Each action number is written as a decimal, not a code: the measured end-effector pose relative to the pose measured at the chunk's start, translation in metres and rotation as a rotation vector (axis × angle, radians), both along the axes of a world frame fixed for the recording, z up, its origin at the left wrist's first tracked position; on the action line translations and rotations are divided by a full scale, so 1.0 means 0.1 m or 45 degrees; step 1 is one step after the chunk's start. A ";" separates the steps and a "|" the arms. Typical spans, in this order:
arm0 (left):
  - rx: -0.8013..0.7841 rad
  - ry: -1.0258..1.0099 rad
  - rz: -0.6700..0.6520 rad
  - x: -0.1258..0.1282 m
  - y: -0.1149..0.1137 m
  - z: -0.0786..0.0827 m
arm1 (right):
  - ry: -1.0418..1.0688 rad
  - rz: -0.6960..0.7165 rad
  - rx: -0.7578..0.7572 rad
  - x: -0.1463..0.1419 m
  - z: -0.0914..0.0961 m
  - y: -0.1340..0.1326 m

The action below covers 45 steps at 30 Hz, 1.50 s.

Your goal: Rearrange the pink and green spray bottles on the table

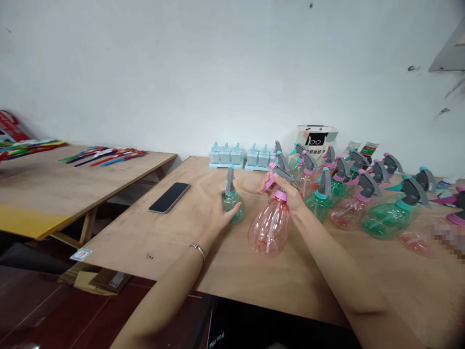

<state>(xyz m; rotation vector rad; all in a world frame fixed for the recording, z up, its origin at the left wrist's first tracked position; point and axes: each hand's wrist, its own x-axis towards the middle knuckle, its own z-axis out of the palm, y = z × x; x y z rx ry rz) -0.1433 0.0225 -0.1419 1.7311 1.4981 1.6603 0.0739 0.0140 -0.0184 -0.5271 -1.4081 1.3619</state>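
My left hand (pixel 222 215) is wrapped round the body of a green spray bottle (pixel 236 213) with a grey trigger head and teal collar, which stands on the table. My right hand (pixel 288 191) grips the grey and pink head of a pink spray bottle (pixel 269 230), its clear ribbed body hanging in front of the green one, slightly tilted. A thin tube shows inside the pink body. Right of my right hand stands another green spray bottle (pixel 318 203), close to my wrist.
More pink and green spray bottles crowd the right of the wooden table (pixel 174 242). A phone (pixel 169 198) lies at left. Light blue ice-pop moulds (pixel 225 156) and a printed paper bag (pixel 314 140) stand by the wall. A second table (pixel 54 184) holds colourful strips (pixel 105 155).
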 end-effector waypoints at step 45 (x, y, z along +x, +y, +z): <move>-0.093 -0.013 -0.009 0.01 -0.02 0.07 | -0.497 -0.604 0.251 0.18 -0.25 0.19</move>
